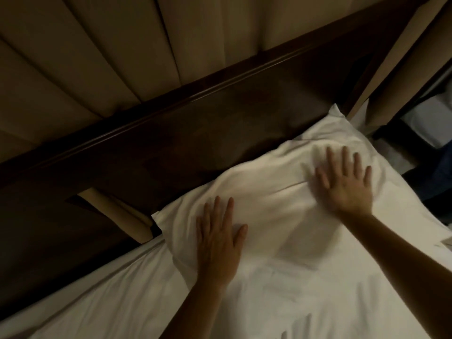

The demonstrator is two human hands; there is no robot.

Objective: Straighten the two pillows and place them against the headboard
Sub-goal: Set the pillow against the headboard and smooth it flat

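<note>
From the head camera, one white pillow [276, 199] lies on the bed [122, 297], its long upper edge set against the dark wooden headboard [183, 133], which runs on a slant from lower left to upper right. Only this one pillow can be counted for certain; a second one is not clearly told apart from the white bedding. Two hands are in view, both bare, both flat and spread with palms down on the pillow, gripping nothing. The left hand [220, 243] presses on the pillow's lower left part, near the corner that points toward the gap in the headboard, fingers stretched toward the headboard. The right hand [347, 184] rests on the pillow's upper right part, fingers fanned wide; it is somewhat blurred. The pillowcase shows soft creases between the two hands and a shallow hollow beneath them. The pillow's far right corner [336, 111] rises to a point just beside the end of the headboard. The white sheet of the bed spreads below and to the left of the pillow, wrinkled in places. Behind the headboard stands a padded beige wall panel [85, 57] with upright seams. At the right edge, beyond the bed, are dim shapes too dark to tell. No container shows.
</note>
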